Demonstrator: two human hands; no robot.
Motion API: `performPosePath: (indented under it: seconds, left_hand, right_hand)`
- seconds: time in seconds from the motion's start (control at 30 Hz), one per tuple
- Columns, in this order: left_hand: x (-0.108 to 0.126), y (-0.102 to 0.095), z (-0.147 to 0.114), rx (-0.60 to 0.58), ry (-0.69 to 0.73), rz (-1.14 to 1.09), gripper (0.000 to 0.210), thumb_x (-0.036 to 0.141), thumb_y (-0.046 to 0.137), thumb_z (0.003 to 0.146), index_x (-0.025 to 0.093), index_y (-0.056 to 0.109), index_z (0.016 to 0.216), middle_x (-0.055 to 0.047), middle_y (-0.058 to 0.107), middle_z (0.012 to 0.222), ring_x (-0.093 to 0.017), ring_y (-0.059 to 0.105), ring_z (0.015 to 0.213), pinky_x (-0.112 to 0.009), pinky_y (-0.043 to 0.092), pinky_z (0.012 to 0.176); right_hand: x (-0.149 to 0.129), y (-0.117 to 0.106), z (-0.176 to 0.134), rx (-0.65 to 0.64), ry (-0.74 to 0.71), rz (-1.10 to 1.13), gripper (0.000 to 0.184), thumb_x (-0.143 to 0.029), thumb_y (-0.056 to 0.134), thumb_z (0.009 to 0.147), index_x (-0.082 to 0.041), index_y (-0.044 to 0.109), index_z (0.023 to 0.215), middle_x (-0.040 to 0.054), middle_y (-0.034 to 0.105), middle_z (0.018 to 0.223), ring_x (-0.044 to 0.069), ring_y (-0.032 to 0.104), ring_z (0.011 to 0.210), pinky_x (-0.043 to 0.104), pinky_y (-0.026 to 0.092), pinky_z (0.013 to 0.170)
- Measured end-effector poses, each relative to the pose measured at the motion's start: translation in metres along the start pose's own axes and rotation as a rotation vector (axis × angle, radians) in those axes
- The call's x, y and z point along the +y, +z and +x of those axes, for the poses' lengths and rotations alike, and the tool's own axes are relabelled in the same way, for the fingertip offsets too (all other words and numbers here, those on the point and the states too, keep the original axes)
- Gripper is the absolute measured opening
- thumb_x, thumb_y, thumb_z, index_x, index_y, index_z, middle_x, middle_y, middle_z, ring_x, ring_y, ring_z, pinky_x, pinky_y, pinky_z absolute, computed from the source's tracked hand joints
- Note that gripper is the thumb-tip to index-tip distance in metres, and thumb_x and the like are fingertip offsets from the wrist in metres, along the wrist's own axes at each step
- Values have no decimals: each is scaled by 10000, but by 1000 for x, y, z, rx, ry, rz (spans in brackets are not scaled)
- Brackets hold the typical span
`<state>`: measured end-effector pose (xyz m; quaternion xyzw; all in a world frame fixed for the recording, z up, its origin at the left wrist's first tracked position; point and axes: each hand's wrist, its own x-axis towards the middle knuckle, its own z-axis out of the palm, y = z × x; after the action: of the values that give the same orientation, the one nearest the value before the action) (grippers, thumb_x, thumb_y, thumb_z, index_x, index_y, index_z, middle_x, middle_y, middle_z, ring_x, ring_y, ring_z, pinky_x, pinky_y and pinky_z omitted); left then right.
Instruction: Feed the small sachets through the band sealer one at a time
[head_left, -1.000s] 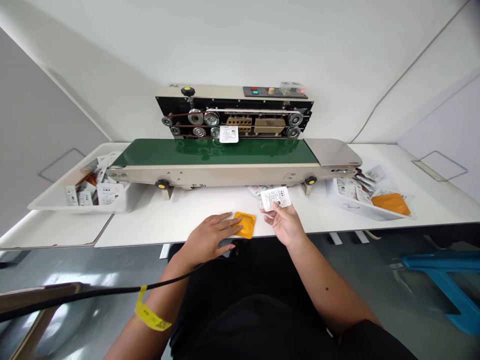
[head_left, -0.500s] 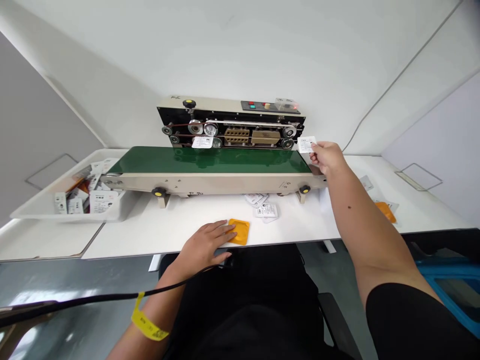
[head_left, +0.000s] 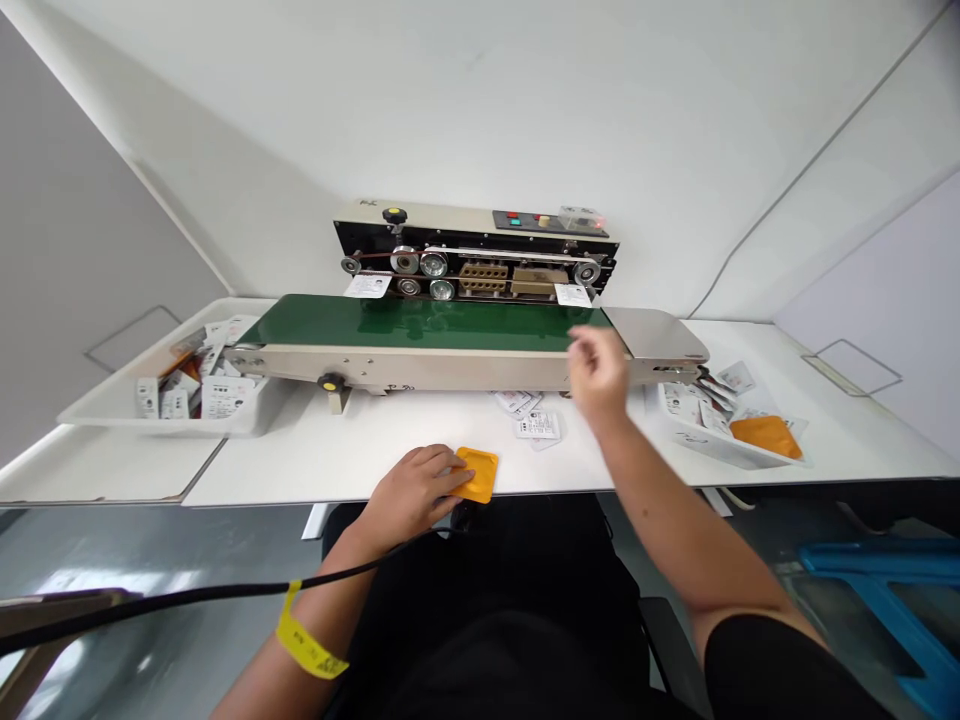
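Observation:
My left hand (head_left: 411, 497) has its fingers on an orange packet (head_left: 482, 478) at the table's front edge, with the thumb by its lower side. Over the front edge of the green conveyor belt, my right hand (head_left: 598, 372) is loosely closed, slightly blurred, with nothing visible in it. Behind the belt (head_left: 465, 325) stands a band sealer (head_left: 480, 240) with wheels and heating blocks. One white printed packet (head_left: 573, 295) sits at the sealer's right end, apart from my right hand. Another white packet (head_left: 368, 286) is at the left end.
A white bin (head_left: 157, 424) at the left holds several printed packets. A clear tray (head_left: 720, 448) at the right holds more packets and an orange one (head_left: 766, 435). Loose printed packets (head_left: 538, 425) lie before the conveyor. A black cable (head_left: 195, 598) crosses my left forearm.
My right hand has let go of the white packet at the sealer's right end and come back down and left. The packets at the sealer have moved left. My left fingers have curled around the orange packet.

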<state>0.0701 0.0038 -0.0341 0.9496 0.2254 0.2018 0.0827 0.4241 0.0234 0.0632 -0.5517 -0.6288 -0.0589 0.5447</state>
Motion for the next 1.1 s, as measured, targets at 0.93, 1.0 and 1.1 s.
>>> performPosePath:
  seconds: [0.93,1.0,1.1]
  left_hand:
    - [-10,-3,-6,564,-644,-895,397,554,728,946,178,681,1066,-39,735,783,-176,703,698,-297,569,656]
    - [-9,-3,-7,552,-634,-883,381,536,735,943,178,690,1066,-42,742,803,-180,715,719,-298,573,667]
    - [-7,-4,-8,440,-577,-843,343,508,737,946,187,717,1065,-59,776,895,-195,739,800,-312,594,736]
  right_hand:
    - [-47,63,-147,-556,245,284,517,-326,628,976,-281,592,1490,100,712,1337,269,678,1195,488,585,1037]
    - [-48,65,-146,-550,257,290,528,-342,621,980,-286,578,1504,104,704,1351,269,680,1184,484,593,1014]
    - [-55,64,-141,-504,223,302,609,-382,611,995,-292,492,1585,122,648,1446,264,673,1189,454,605,977]
